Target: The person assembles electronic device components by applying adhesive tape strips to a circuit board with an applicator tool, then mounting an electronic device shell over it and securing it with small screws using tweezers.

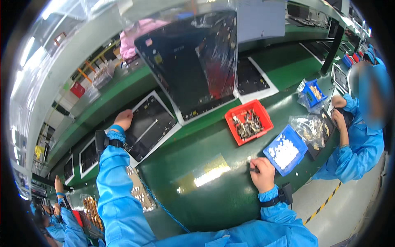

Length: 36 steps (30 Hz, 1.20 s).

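A blue sleeve (113, 177) leads to the left hand (123, 120), fingers curled, grip unclear; right of them lies a flat black panel (149, 120) bearing a pale strip. The right hand's (264, 176) fingers pinch a small dark piece (254, 169).

The bench (222, 206) was surfaced smooth and glossy. Left of centre, the black panel (144, 118) was finished matt; at upper centre, the large panel (181, 70) was overlaid with shiny clear film (217, 53). Right of centre, the bin (253, 138) was moulded in plastic; lower left, the sleeve (117, 185) was cut from creased cloth.
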Each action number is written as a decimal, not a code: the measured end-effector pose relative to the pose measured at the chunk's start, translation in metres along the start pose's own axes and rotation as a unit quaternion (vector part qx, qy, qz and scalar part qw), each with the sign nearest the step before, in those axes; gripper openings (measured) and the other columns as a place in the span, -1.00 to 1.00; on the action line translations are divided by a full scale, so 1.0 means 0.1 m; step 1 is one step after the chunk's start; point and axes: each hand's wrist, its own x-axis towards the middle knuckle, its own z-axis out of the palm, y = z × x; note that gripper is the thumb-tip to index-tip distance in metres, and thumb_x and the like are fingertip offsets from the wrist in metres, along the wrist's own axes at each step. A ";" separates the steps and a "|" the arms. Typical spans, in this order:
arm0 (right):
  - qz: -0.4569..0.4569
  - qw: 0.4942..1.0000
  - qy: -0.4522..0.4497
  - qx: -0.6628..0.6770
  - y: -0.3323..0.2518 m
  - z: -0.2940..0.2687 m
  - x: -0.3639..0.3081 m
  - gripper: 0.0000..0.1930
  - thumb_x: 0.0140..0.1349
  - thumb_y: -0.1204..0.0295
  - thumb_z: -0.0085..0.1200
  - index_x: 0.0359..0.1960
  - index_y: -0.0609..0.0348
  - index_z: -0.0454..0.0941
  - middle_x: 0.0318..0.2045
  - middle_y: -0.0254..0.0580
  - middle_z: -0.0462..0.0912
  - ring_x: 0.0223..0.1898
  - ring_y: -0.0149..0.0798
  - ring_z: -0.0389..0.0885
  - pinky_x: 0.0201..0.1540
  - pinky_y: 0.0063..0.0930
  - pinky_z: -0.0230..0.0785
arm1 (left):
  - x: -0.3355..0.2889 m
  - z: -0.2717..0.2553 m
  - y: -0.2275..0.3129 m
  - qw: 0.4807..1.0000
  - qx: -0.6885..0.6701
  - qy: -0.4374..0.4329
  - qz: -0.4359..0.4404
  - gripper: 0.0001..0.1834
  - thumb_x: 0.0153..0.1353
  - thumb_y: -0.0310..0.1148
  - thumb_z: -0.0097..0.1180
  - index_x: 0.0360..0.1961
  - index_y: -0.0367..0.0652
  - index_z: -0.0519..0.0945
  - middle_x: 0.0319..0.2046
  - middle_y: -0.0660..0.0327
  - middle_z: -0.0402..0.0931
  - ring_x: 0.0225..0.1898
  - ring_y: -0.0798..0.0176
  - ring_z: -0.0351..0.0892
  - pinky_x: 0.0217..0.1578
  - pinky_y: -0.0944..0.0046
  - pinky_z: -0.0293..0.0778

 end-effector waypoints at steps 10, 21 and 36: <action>0.006 1.000 0.004 0.005 -0.07 -0.02 0.05 -0.85 -0.16 0.62 0.16 -0.50 0.19 0.49 -0.53 -0.12 0.53 -0.51 -0.07 0.53 -0.49 -0.36 0.39 | 0.30 0.67 0.58 0.988 0.060 0.133 0.056 -0.79 -0.14 -0.43 0.05 -0.40 -0.06 0.60 -0.36 0.07 0.48 -0.15 -0.04 0.41 -0.14 0.07 0.36; 0.000 1.000 -0.006 0.023 -0.05 -0.01 0.04 -0.85 -0.16 0.62 0.15 -0.50 0.20 0.49 -0.52 -0.12 0.52 -0.50 -0.07 0.53 -0.49 -0.35 0.39 | -0.05 0.94 1.26 0.936 0.020 0.072 0.344 -0.88 -0.17 -0.47 0.06 -0.51 -0.11 0.56 -0.49 0.23 0.47 -0.37 0.11 0.48 -0.44 0.17 0.45; 0.004 0.999 0.013 0.039 -0.02 -0.02 -0.01 -0.89 -0.11 0.62 0.11 -0.50 0.22 0.47 -0.52 -0.09 0.51 -0.49 -0.04 0.51 -0.47 -0.34 0.37 | -0.29 0.87 1.28 0.562 -0.746 0.226 -0.277 -0.76 0.14 -0.37 -0.01 -0.19 -0.09 0.26 -0.22 0.01 0.43 -0.23 0.03 0.52 -0.33 0.04 0.52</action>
